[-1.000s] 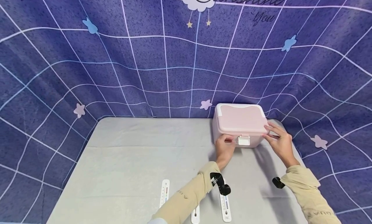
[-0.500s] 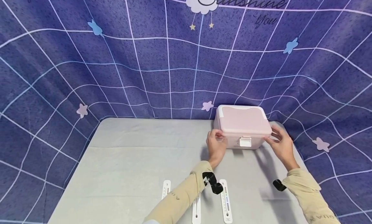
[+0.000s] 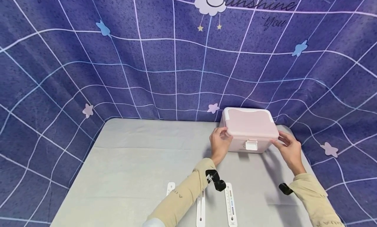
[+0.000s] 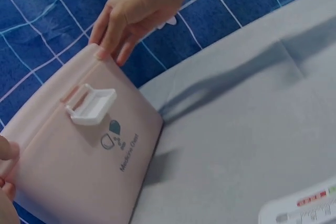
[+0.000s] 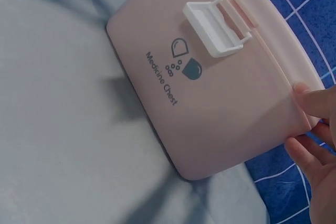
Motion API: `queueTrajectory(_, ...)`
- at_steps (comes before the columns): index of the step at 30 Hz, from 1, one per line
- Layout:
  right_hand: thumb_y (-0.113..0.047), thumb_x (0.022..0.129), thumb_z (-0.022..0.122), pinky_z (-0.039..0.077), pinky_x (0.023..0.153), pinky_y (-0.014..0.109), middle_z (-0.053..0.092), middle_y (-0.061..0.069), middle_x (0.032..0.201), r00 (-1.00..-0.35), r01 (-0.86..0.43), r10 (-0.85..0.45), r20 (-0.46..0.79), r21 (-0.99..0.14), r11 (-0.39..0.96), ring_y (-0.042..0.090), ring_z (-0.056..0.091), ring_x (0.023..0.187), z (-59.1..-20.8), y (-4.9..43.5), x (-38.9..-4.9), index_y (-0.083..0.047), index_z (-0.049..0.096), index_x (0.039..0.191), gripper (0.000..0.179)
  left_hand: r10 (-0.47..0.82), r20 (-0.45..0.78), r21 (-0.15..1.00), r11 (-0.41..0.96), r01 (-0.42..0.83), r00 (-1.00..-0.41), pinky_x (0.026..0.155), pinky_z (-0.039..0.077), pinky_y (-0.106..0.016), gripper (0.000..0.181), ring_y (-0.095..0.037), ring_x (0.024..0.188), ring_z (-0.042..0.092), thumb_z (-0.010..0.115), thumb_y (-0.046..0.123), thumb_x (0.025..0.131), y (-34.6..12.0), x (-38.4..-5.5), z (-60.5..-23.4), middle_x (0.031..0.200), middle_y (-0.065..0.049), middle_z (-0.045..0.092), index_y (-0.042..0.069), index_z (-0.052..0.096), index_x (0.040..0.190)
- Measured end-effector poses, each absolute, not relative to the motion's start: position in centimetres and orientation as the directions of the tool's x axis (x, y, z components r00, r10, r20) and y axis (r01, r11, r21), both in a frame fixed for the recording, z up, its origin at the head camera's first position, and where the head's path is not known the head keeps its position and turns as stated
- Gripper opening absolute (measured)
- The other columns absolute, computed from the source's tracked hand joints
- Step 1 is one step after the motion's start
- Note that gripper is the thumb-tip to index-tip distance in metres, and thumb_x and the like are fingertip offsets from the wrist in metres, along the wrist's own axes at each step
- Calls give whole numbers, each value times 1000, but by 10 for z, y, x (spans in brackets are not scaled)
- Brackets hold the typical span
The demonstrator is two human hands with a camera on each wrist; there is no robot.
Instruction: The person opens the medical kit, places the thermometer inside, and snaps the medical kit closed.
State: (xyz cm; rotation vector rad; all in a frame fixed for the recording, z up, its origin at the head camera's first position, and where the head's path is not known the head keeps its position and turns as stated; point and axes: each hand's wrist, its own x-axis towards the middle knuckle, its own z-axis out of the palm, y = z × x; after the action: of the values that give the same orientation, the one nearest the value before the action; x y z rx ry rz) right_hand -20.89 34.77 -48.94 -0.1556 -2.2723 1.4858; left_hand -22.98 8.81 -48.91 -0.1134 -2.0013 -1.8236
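A pink medicine chest (image 3: 251, 124) with a white-trimmed lid stands at the back right of the table, its lid down. Its white latch (image 5: 215, 27) juts outward from the front, above the printed label. My left hand (image 3: 220, 143) grips the lid's front left corner; part of it enters the left wrist view at the lower left. At the opposite corner, my right hand (image 3: 290, 151) has its thumb on the lid's front edge and its fingers round the side. Both hands touch the lid.
Several white thermometers lie on the grey tabletop (image 3: 135, 168) near the front: a right one (image 3: 230, 204), a middle one (image 3: 201, 209) and a left one (image 3: 170, 187), the last two partly behind the left sleeve (image 3: 182, 197). A purple grid-patterned curtain (image 3: 147, 73) surrounds the table.
My left hand has moved left from beside the latch to the lid's left corner. The right hand stays at the right corner, its fingers shifting slightly. The head view has drifted a little.
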Motion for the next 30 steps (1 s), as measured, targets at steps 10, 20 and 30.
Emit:
queueTrajectory(10, 4, 76, 76, 48, 72, 6, 66, -11, 99, -892, -117, 358, 277, -905, 409, -7, 60, 87, -490, 345, -206, 9, 58, 121, 50, -208, 403, 914, 151, 378, -891, 77, 55, -25, 36, -24, 86, 66, 76, -15, 63, 86, -230, -493, 95, -14, 66, -5, 69, 97)
queueTrajectory(20, 4, 74, 77, 48, 70, 6, 66, -16, 95, -887, -86, 395, 241, -925, 371, -5, 62, 85, -483, 340, -209, 5, 61, 120, 49, -223, 386, 921, 147, 361, -895, 77, 55, -25, 31, -25, 86, 66, 78, -10, 67, 83, -231, -487, 92, -15, 66, -6, 68, 97)
queueTrajectory(30, 7, 73, 76, 50, 69, 8, 68, -15, 89, -897, -109, 396, 196, -967, 231, -3, 65, 77, -473, 340, -206, 11, 59, 119, 49, -217, 366, 930, 102, 352, -905, 78, 55, -24, 31, -25, 88, 66, 77, -11, 68, 83, -230, -481, 92, -15, 66, -6, 69, 97)
